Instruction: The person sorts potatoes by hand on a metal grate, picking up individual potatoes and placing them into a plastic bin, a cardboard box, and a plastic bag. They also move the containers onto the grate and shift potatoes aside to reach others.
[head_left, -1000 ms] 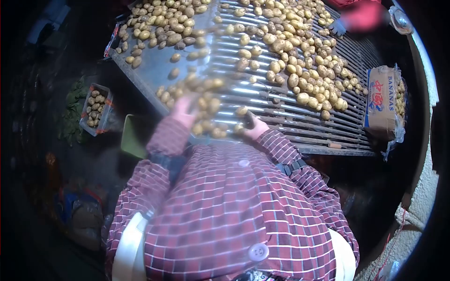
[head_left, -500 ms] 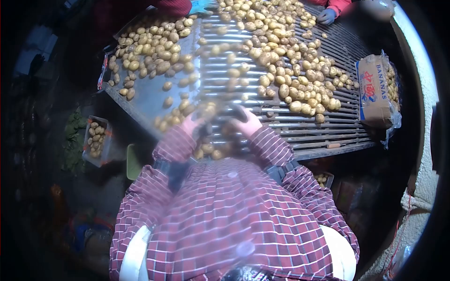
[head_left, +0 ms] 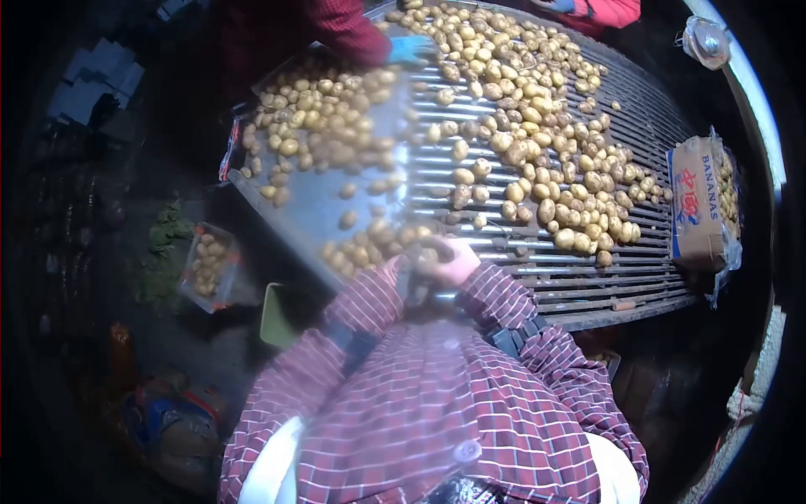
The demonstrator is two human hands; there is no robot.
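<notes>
Both my hands are at the near edge of the sorting table, close together and blurred. My left hand (head_left: 398,275) is beside a cluster of potatoes (head_left: 361,250) on the smooth metal sheet (head_left: 323,197); its fingers are smeared. My right hand (head_left: 453,261) has its fingers curled round a brownish potato (head_left: 430,254) at the border between the sheet and the metal bars (head_left: 579,286). More potatoes (head_left: 579,189) lie spread over the bars, and another pile (head_left: 311,109) covers the far part of the sheet.
A co-worker's blue-gloved hand (head_left: 410,49) reaches over the far side; another person's red sleeve (head_left: 609,10) is at the top. A banana carton (head_left: 695,206) stands on the right. Left below are a potato crate (head_left: 208,267) and a green container (head_left: 275,317).
My hands have come closer together, and the right has closed from an open spread. The view has shifted, moving the table right and down. The co-worker's gloved hand reaches further over the potatoes.
</notes>
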